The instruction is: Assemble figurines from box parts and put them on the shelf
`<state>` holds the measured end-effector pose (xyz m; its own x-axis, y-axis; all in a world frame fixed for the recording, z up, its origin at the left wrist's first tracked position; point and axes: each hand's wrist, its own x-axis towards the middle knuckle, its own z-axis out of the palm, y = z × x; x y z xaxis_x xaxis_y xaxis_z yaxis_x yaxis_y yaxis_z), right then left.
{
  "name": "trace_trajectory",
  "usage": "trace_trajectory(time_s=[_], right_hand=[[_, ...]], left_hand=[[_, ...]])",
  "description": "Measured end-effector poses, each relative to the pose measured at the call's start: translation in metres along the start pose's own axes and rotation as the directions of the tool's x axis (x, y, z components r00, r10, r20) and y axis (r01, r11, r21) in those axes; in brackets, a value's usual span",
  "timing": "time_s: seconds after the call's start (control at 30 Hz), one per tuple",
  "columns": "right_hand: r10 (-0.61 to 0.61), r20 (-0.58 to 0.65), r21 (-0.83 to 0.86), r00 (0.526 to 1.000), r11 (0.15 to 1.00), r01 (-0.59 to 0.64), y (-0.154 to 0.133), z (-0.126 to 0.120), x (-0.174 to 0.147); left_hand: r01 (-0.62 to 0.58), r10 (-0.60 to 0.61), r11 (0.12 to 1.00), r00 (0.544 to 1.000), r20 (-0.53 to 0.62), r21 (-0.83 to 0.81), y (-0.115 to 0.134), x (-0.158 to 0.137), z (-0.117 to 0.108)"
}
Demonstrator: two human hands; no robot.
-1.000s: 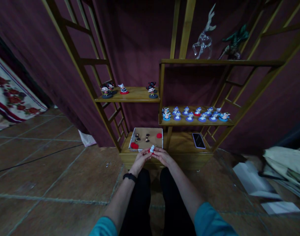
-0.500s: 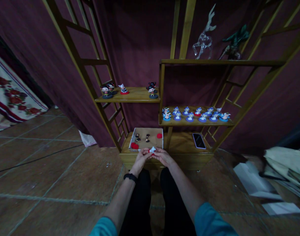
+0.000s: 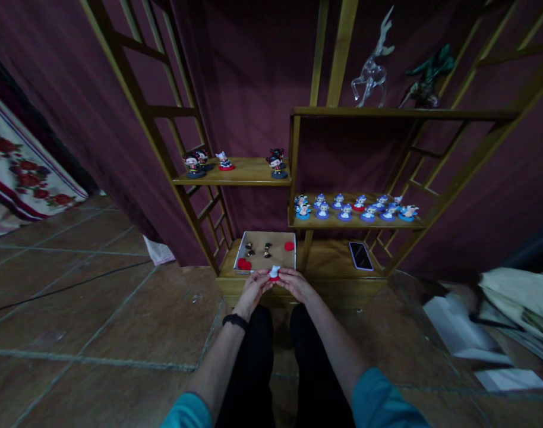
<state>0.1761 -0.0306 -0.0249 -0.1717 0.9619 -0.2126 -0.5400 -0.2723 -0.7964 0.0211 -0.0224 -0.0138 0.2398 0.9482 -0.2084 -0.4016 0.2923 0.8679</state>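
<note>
Between my two hands is a small white figurine (image 3: 274, 271) on a round red base, held upright just in front of a shallow cardboard box (image 3: 278, 236). My left hand (image 3: 254, 287) grips the base from the left, fingers closed. From the other side, my right hand (image 3: 297, 284) pinches it with closed fingers. Inside the box lie black figurine parts (image 3: 267, 250), a red disc (image 3: 289, 246) and more red bases (image 3: 243, 264) in the near left corner.
A wooden display shelf (image 3: 236, 175) stands ahead, with dark-haired figurines (image 3: 277, 164) and a white one (image 3: 224, 161). Several blue-and-white figurines (image 3: 345, 212) fill the right shelf. A phone (image 3: 360, 255) lies below them. Higher up stand a clear deer (image 3: 372, 74) and a green statue (image 3: 429, 77).
The white figurine has turned more upright between my fingers, and its red base shows more. Both hands stay in nearly the same place.
</note>
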Motion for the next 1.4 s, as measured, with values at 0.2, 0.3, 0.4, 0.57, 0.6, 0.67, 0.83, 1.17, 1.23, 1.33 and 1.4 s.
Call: trace_trajectory(time_s=[0.2, 0.3, 0.4, 0.57, 0.6, 0.67, 0.83, 1.17, 1.23, 1.33, 1.4], right_hand=[[0.064, -0.021, -0.031, 0.998, 0.997, -0.064, -0.001, -0.0001, -0.0004], [0.056, -0.057, -0.029, 0.997, 0.998, -0.058, -0.0012, -0.0004, 0.0006], [0.04, -0.089, -0.035, 0.995, 0.998, -0.043, -0.0014, -0.0013, 0.0018], [0.037, -0.08, -0.059, 0.996, 0.997, -0.042, -0.0016, -0.0017, 0.0017], [0.037, -0.08, -0.062, 0.996, 0.997, -0.042, -0.0016, -0.0013, 0.0013], [0.036, -0.084, -0.073, 0.996, 0.996, -0.042, -0.0017, -0.0005, 0.0006], [0.03, -0.089, -0.07, 0.996, 0.997, -0.036, -0.0011, 0.0002, 0.0007], [0.064, -0.029, -0.103, 0.998, 0.992, -0.067, -0.0003, -0.0016, 0.0007], [0.057, -0.043, -0.11, 0.997, 0.992, -0.061, 0.0005, -0.0023, 0.0017], [0.061, -0.078, -0.107, 0.995, 0.992, -0.069, 0.0013, -0.0035, 0.0034], [0.074, -0.09, -0.104, 0.993, 0.991, -0.083, 0.0014, -0.0037, 0.0037]], left_hand=[[-0.015, 0.014, 1.0, 0.999, -0.043, -0.014, -0.0006, -0.0017, 0.0035], [0.033, -0.033, 0.999, 0.999, -0.013, 0.021, 0.0011, -0.002, 0.0045], [0.08, -0.082, 0.996, 0.996, 0.029, 0.048, 0.0026, -0.0018, 0.0044], [0.123, -0.126, 0.988, 0.992, 0.027, 0.094, 0.0016, 0.0007, 0.003], [0.131, -0.136, 0.985, 0.99, 0.031, 0.109, 0.0012, 0.0012, 0.0028], [0.144, -0.15, 0.981, 0.988, 0.031, 0.133, 0.0005, 0.0019, 0.0024], [0.138, -0.14, 0.985, 0.99, 0.009, 0.106, -0.001, 0.0019, 0.0024], [0.093, -0.094, 0.996, 0.995, 0.031, 0.004, -0.0016, 0.0007, 0.0024], [0.106, -0.107, 0.994, 0.993, 0.043, 0.017, -0.0012, -0.001, 0.0028], [0.134, -0.136, 0.99, 0.989, 0.053, 0.045, -0.0003, -0.0025, 0.0034], [0.151, -0.154, 0.987, 0.987, 0.039, 0.063, 0.0004, -0.002, 0.0037]])
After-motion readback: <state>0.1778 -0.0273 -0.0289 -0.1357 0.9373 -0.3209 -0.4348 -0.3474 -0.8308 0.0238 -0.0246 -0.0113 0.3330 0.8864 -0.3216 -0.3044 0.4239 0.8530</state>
